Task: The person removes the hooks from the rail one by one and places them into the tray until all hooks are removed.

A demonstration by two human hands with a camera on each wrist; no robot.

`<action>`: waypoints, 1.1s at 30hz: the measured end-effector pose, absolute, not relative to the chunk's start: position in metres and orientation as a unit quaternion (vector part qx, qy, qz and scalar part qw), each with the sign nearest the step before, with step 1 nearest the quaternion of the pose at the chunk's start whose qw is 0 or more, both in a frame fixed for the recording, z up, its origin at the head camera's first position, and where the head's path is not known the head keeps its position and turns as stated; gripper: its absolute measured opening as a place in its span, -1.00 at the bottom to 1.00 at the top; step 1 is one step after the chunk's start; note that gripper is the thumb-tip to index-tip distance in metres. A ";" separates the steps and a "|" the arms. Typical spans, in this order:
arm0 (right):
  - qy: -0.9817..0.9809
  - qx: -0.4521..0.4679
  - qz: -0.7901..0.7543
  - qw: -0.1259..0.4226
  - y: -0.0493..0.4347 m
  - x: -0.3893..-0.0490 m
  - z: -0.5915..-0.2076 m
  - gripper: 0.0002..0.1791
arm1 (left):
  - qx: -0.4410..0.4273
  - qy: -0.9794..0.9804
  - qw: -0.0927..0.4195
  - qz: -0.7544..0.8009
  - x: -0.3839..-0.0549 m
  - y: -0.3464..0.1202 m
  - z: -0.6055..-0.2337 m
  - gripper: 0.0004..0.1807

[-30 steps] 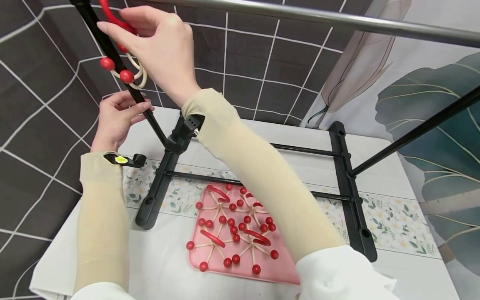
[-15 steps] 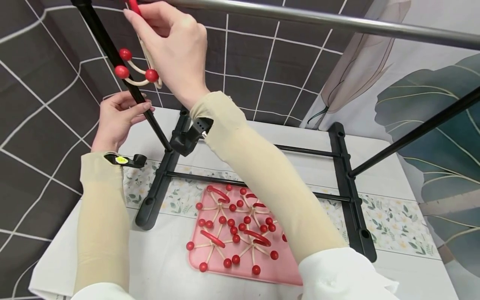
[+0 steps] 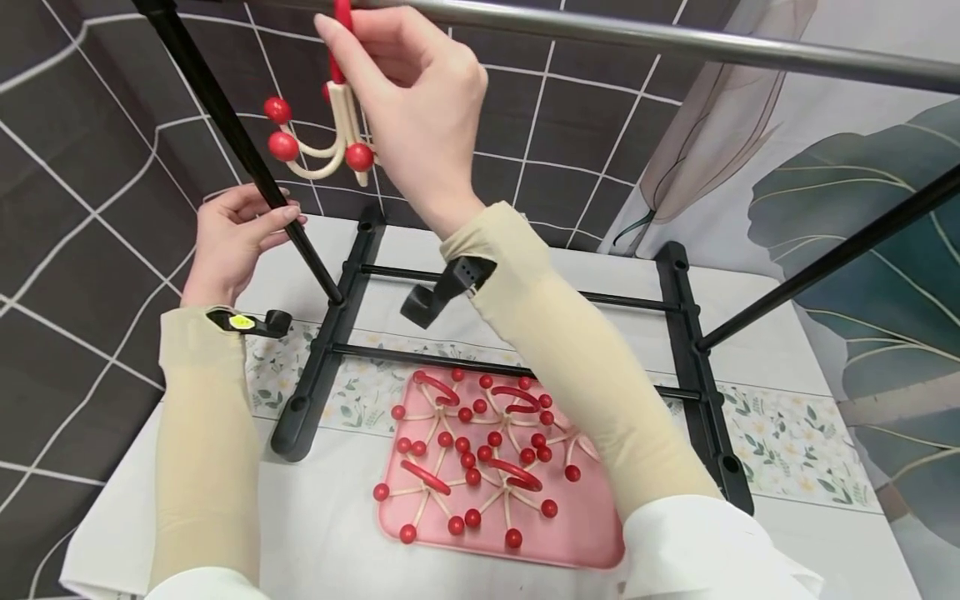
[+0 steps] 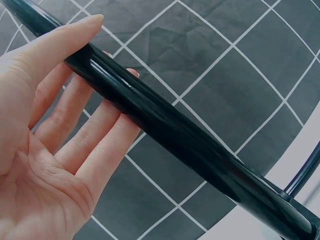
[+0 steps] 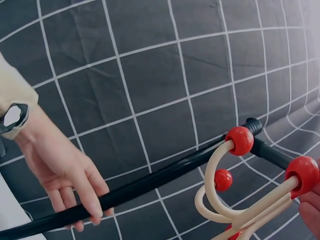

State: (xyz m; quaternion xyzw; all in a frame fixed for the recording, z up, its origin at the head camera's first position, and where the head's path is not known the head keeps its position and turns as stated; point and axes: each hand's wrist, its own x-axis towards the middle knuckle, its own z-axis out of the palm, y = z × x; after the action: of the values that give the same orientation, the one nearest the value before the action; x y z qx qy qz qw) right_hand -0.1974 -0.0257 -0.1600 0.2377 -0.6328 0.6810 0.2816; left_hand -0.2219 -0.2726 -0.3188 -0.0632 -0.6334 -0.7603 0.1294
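My right hand [image 3: 423, 100] pinches the red hook of a multi-arm hook hanger [image 3: 345, 117] high up, right by the metal rail [image 3: 675, 42]. Cream curved arms tipped with red balls hang below the fingers. In the right wrist view the hanger [image 5: 262, 202] is close up, with only a few fingertips at the right edge. My left hand [image 3: 228, 237] holds the slanting black post [image 3: 232, 133] of the rack. Seen from the left wrist, the thumb lies over the post [image 4: 165, 125] and the fingers reach behind it.
Several similar hangers lie on a pink tray [image 3: 570, 542] on the table. Around the tray's back stands the black rack base, with a left foot [image 3: 315, 375] and a right foot [image 3: 693, 350]. A dark gridded cloth [image 3: 67, 208] covers the left and back.
My right hand has carried the hanger to the right, away from the black post, and it now hangs more upright. The left hand stays on the post.
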 end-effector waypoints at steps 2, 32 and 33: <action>-0.620 0.236 0.694 0.281 -0.018 -0.193 -0.161 -0.91 | -0.062 -0.632 0.129 -0.762 -0.222 -0.273 -0.319 -0.69; -0.590 0.303 0.650 0.370 0.095 -0.154 -0.201 -0.93 | -0.062 -0.611 0.078 -0.785 -0.227 -0.267 -0.309 -0.73; -0.603 0.291 0.648 0.363 0.101 -0.150 -0.206 -0.92 | -0.062 -0.612 0.079 -0.784 -0.227 -0.267 -0.309 -0.73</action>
State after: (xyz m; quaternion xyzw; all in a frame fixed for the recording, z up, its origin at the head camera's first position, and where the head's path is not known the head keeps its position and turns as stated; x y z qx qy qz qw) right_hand -0.1502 0.1011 -0.2057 0.2907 -0.6033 0.6479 0.3628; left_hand -0.2266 -0.2673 -0.3092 -0.0622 -0.6120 -0.7844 0.0791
